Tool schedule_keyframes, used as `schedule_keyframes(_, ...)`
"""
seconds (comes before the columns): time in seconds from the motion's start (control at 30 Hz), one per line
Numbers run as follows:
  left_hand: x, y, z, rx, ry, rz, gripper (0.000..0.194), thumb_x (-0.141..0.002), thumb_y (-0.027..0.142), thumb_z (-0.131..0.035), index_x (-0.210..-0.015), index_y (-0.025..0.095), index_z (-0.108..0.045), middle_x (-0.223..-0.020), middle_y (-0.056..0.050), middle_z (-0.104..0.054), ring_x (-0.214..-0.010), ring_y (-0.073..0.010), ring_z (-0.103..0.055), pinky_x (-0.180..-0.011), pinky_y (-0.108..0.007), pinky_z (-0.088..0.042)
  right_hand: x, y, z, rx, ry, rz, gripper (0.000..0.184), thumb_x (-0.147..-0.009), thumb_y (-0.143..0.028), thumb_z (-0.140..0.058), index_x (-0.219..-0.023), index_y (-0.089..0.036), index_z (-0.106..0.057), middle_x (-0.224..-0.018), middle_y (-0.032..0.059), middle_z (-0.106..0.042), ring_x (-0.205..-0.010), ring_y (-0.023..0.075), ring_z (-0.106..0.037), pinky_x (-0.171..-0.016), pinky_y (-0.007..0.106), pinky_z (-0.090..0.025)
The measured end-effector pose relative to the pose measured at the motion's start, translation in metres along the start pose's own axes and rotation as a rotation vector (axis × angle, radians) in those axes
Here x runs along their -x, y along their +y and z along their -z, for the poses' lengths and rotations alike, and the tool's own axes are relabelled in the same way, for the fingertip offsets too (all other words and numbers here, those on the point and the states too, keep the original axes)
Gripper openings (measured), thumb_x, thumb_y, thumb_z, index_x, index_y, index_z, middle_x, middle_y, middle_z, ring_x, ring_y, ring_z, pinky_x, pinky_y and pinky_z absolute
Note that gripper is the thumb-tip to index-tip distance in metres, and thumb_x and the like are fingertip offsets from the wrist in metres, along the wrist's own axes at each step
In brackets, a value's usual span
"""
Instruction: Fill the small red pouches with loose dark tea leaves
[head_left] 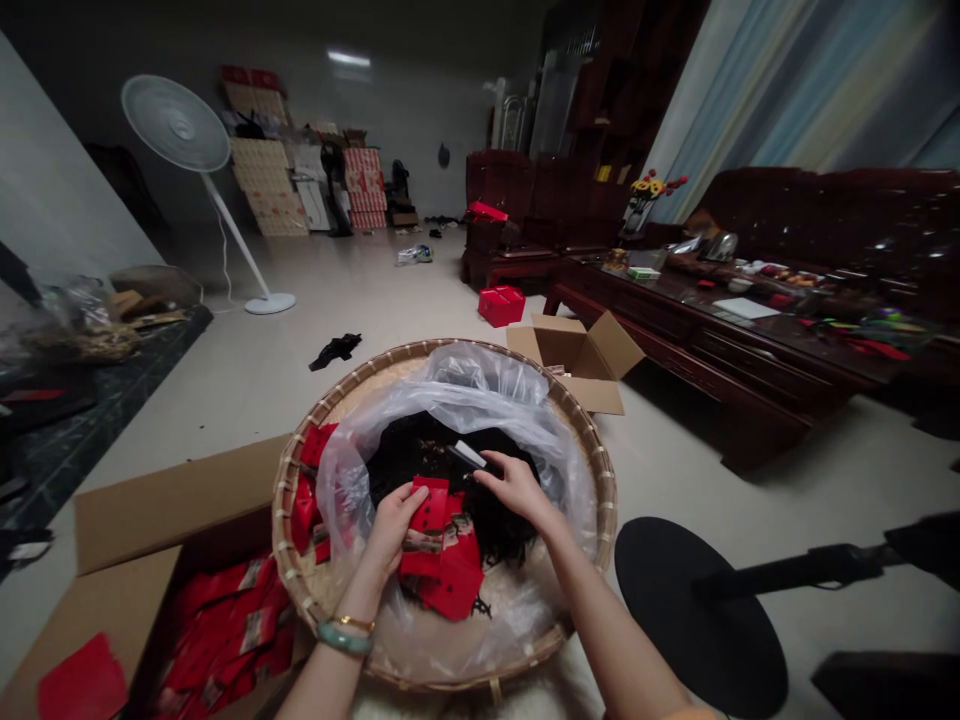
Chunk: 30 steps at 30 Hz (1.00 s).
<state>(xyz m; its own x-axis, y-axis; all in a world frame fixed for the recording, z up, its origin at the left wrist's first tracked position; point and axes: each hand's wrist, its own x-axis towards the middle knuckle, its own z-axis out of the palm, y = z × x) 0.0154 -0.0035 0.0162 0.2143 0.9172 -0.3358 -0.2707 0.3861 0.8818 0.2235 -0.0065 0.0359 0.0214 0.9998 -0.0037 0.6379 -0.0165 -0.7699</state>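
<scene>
Pinching, our left hand point(394, 530) holds a red packet point(433, 515), our right hand point(514, 490) a white strip point(469, 455), above dark loose leaves point(420, 450) in a plastic-lined bamboo tray point(289, 520) on the pale floor point(247, 400); open floor stretches past its rim to a standing fan point(176, 125), a carton point(172, 500) beside the tray.
</scene>
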Motion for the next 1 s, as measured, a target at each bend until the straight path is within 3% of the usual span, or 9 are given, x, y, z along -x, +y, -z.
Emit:
schedule_keyframes(0.1, 0.002, 0.004, 0.0, 0.034, 0.051, -0.009, 0.037, -0.06, 0.035, -0.075, -0.085, 0.015, -0.057, -0.066, 0.0, -0.067, -0.047, -0.0133, -0.062, -0.037, -0.02, -0.048, 0.003, 0.017, 0.002, 0.279, 0.097, -0.04, 0.047, -0.08, -0.032, -0.059, -0.124, -0.017, -0.053, -0.117, 0.0117, -0.062, -0.107, 0.0257, -0.056, -0.088, 0.033, -0.041)
schedule_keyframes(0.2, 0.003, 0.005, -0.003, 0.05, 0.086, -0.017, 0.035, -0.06, 0.038, -0.074, -0.081, 0.015, -0.057, -0.063, 0.0, -0.067, -0.05, -0.0143, -0.063, -0.039, -0.021, -0.049, 0.006, 0.018, -0.003, 0.366, 0.148, -0.021, 0.043, -0.081, -0.029, -0.059, -0.122, -0.017, -0.054, -0.113, 0.0126, -0.063, -0.105, 0.0264, -0.054, -0.087, 0.034, -0.039)
schedule_keyframes(0.3, 0.003, 0.002, -0.007, 0.074, 0.092, -0.033, 0.036, -0.058, 0.039, -0.076, -0.078, 0.015, -0.058, -0.06, 0.001, -0.065, -0.051, -0.0138, -0.062, -0.044, -0.021, -0.049, 0.008, 0.001, -0.018, 0.188, 0.204, 0.078, 0.029, -0.086, -0.034, -0.052, -0.108, -0.018, -0.062, -0.103, 0.0099, -0.067, -0.094, 0.0227, -0.057, -0.082, 0.033, -0.041)
schedule_keyframes(0.4, 0.002, -0.001, -0.009, 0.064, 0.087, -0.067, 0.036, -0.054, 0.038, -0.077, -0.074, 0.014, -0.06, -0.059, 0.002, -0.064, -0.051, -0.0115, -0.06, -0.049, -0.02, -0.049, 0.008, -0.021, -0.039, -0.081, 0.106, 0.15, 0.027, -0.081, -0.042, -0.058, -0.093, -0.02, -0.066, -0.084, 0.0047, -0.068, -0.073, 0.0165, -0.059, -0.067, 0.026, -0.044)
schedule_keyframes(0.57, 0.002, -0.002, -0.005, 0.016, 0.09, -0.081, 0.032, -0.055, 0.039, -0.075, -0.07, 0.014, -0.061, -0.06, 0.003, -0.062, -0.052, -0.0099, -0.056, -0.051, -0.02, -0.045, 0.005, -0.033, -0.064, -0.261, 0.061, 0.068, 0.03, -0.076, -0.042, -0.062, -0.06, -0.017, -0.062, -0.058, 0.0007, -0.062, -0.055, 0.0121, -0.053, -0.052, 0.022, -0.039)
schedule_keyframes(0.7, -0.001, -0.005, 0.001, 0.009, 0.069, -0.012, 0.03, -0.058, 0.04, -0.072, -0.069, 0.015, -0.059, -0.055, 0.005, -0.057, -0.044, -0.0083, -0.05, -0.045, -0.02, -0.041, 0.004, -0.028, -0.063, -0.395, -0.02, 0.039, 0.027, -0.074, -0.04, -0.062, -0.061, -0.016, -0.062, -0.054, -0.0017, -0.058, -0.049, 0.0099, -0.05, -0.048, 0.021, -0.038)
schedule_keyframes(0.9, -0.003, -0.003, 0.001, 0.069, 0.05, 0.001, 0.033, -0.054, 0.039, -0.075, -0.065, 0.014, -0.057, -0.057, 0.003, -0.058, -0.049, -0.0084, -0.051, -0.05, -0.02, -0.042, 0.005, -0.023, -0.051, -0.598, -0.257, -0.15, 0.03, -0.07, -0.046, -0.063, -0.069, -0.016, -0.063, -0.051, -0.0031, -0.057, -0.044, 0.0108, -0.053, -0.046, 0.023, -0.043)
schedule_keyframes(1.0, -0.005, 0.0, 0.007, 0.009, 0.007, 0.012, 0.037, -0.065, 0.05, -0.065, -0.074, 0.013, -0.062, -0.067, -0.003, -0.064, -0.056, -0.0123, -0.056, -0.053, -0.023, -0.045, 0.0, -0.015, -0.036, -0.646, -0.153, -0.189, 0.032, -0.061, -0.046, -0.07, -0.066, -0.015, -0.064, -0.051, -0.0017, -0.059, -0.045, 0.0123, -0.055, -0.048, 0.025, -0.047)
